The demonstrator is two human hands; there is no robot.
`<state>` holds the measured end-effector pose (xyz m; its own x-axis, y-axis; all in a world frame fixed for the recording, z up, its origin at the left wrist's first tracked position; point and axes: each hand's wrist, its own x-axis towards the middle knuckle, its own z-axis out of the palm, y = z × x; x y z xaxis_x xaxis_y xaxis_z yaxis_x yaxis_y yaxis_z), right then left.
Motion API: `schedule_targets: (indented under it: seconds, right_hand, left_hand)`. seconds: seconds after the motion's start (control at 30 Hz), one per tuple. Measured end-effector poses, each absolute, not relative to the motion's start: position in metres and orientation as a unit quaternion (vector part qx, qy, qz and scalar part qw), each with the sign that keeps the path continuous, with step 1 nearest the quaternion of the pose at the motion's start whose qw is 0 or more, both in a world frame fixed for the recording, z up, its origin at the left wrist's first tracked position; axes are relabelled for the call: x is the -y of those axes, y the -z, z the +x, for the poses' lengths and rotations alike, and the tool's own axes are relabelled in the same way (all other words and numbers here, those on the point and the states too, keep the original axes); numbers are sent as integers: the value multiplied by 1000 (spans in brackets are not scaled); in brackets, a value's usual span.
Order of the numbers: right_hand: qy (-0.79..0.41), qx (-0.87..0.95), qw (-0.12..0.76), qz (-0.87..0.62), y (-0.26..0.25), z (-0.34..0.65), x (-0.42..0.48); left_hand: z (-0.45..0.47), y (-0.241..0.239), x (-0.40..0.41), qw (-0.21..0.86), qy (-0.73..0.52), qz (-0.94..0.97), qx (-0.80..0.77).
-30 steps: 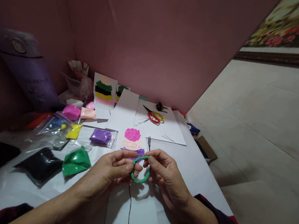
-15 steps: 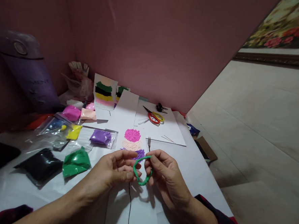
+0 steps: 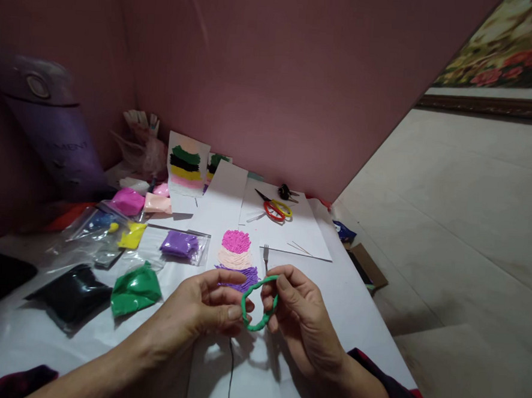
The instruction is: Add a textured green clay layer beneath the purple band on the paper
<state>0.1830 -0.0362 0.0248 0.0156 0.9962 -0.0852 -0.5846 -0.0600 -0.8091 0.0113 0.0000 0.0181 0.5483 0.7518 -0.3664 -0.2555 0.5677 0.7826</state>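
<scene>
A thin green clay rope [image 3: 258,302] is bent into a loop and held just above the white table [image 3: 358,313]. My left hand [image 3: 205,312] pinches its left side between thumb and fingers. My right hand [image 3: 297,312] pinches its right side. Right behind the loop lies a white card with a clay picture [image 3: 236,258] in pink, peach and purple bands. A small fork [image 3: 265,254] lies beside that card.
Bags of clay lie at the left: green [image 3: 135,288], black [image 3: 73,295], purple [image 3: 181,243], yellow [image 3: 131,235], pink [image 3: 127,200]. Red and yellow scissors [image 3: 274,207] rest on white paper behind. A purple bottle [image 3: 49,126] stands far left. The table edge drops to the floor at right.
Both hands have shifted slightly right with the green rope. The loop has turned more upright and its ends have come closer together.
</scene>
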Motion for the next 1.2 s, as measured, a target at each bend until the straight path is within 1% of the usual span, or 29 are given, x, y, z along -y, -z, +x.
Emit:
schedule_targets:
  seconds: [0.2, 0.5, 0.67, 0.93, 1.2]
  right_hand:
    - [-633, 286, 628, -350, -23, 183, 36]
    - [-652, 314, 612, -320, -25, 181, 38]
    - [-654, 316, 608, -321, -25, 181, 39]
    - [-642, 298, 618, -343, -24, 182, 38]
    - [-645, 302, 613, -342, -27, 181, 38]
  left_hand:
    - [11, -22, -1, 811, -316, 355, -342]
    - [12, -7, -4, 784, -313, 414, -340]
    - [12, -7, -3, 785, -323, 393, -353]
    - [9, -3, -5, 800, -336, 383, -315]
    - [11, -7, -5, 802, -316, 383, -331]
